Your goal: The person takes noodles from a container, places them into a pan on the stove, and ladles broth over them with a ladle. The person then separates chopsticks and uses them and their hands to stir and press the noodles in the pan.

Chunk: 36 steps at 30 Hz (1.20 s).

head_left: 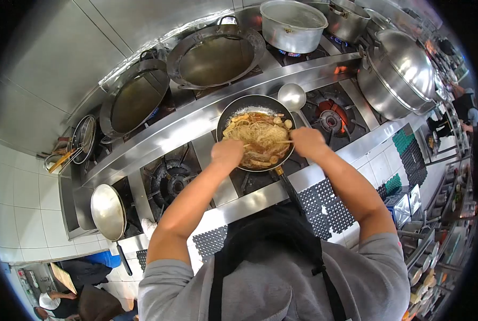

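Gripping a slim stick (287, 142) in your left hand (228, 153) and another in your right hand (308, 143), you could spill the noodles (263, 134) in the pan (256, 101) if your apron (276, 226) snags its handle (289, 191), which juts over the stove's front edge (249, 204).

Hands at the cooktop: two, left hand (227, 154) and right hand (307, 141). Sticks (285, 142): two, one per hand. Black-handled pans: two, comprising one noodle pan (256, 134) and one pale pan (106, 213) at far left. Wide woks (216, 58) containing liquid: two. Ladle (291, 97) beside the noodle pan: one. Dome-lidded steamer (397, 75): one. Uncovered front-row burners (172, 181): two, one glowing red.
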{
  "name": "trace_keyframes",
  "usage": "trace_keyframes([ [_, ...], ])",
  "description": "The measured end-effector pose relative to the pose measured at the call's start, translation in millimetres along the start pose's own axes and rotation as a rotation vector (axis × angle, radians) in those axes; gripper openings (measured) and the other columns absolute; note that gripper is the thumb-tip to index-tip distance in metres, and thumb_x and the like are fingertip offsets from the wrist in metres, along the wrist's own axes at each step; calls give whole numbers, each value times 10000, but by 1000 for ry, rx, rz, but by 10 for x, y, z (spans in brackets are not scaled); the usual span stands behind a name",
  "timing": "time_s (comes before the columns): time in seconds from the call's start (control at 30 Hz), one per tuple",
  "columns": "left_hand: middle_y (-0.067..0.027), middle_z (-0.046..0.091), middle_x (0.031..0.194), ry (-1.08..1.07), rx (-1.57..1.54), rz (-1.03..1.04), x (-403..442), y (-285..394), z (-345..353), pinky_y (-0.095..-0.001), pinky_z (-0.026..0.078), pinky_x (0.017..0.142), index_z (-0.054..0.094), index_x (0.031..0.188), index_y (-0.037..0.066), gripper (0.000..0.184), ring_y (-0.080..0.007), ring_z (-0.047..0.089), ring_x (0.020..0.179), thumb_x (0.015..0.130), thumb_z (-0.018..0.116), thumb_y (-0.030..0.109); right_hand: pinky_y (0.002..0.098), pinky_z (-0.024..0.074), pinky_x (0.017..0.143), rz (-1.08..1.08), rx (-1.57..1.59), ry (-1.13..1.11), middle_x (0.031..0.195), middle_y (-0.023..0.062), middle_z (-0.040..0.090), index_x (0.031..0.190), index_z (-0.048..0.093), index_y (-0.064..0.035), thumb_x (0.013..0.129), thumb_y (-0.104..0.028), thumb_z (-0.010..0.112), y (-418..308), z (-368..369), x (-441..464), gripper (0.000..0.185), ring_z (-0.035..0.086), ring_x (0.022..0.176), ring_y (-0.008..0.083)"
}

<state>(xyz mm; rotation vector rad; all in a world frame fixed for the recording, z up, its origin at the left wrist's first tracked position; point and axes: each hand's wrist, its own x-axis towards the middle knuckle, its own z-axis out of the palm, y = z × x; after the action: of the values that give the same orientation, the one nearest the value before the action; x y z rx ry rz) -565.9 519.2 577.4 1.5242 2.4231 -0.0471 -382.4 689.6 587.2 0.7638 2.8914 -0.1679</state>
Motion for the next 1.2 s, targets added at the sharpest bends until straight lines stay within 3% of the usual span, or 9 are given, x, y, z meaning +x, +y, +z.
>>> trace_keyframes([
  [0.07,-193,659,861,-11,41,-87,-206,-133,-212,-440,526,718,675,841,33,181,-361,646,825,765,523,97,444,514,708,134,214,38,808,212,637,794,633,-15,748,-138,598,263,-4,-258,135,630,842,353],
  [0.1,-195,658,855,20,9,-139,-255,-204,-277,-444,522,725,674,840,32,183,-364,643,828,766,520,98,436,497,651,106,355,207,719,210,617,769,611,-4,765,-200,629,448,217,-383,197,636,741,345],
  [0.2,-187,661,876,47,-34,-203,-221,-189,-316,-429,527,728,670,866,29,180,-340,650,843,762,541,102,390,429,546,302,709,37,558,161,543,746,579,7,838,-331,624,448,607,-839,354,560,527,276],
  [0.4,-212,652,833,-29,-30,9,230,418,300,-444,522,708,662,836,2,185,-363,649,803,756,510,72,346,438,518,172,941,39,611,128,577,812,543,14,965,-325,427,-204,1356,-1154,390,548,540,191],
  [0.47,-204,655,833,-55,-66,-10,178,478,408,-447,519,707,661,843,6,183,-367,646,809,756,514,71,317,458,502,231,1483,-127,646,101,605,875,529,-3,980,-349,370,-384,1415,-1178,395,571,527,177],
  [0.53,-188,661,873,-85,-10,-103,15,478,158,-429,523,723,671,870,25,196,-339,650,846,773,512,85,293,461,477,303,1567,-411,635,90,598,895,503,-12,986,-366,333,-384,1288,-1174,403,565,492,164],
  [0.6,-188,655,892,-147,-42,-196,-138,344,-25,-430,517,724,670,872,42,191,-346,638,847,781,504,73,298,446,439,287,1559,-366,581,92,559,858,475,-8,985,-370,326,-458,1233,-1202,411,540,452,167],
  [0.8,-213,620,772,475,-404,-484,-1041,71,-92,-412,485,649,655,924,31,192,-375,617,740,839,569,180,303,419,410,363,1594,-318,550,76,520,853,468,-5,987,-361,318,-413,971,-1318,410,501,415,165],
  [1.2,-131,585,607,539,-717,-769,-2396,-68,1151,-331,433,508,588,878,-9,131,-199,558,519,877,538,112,280,394,376,481,1580,-139,531,61,515,759,480,-29,988,-351,312,-632,1152,-1495,430,476,387,141],
])
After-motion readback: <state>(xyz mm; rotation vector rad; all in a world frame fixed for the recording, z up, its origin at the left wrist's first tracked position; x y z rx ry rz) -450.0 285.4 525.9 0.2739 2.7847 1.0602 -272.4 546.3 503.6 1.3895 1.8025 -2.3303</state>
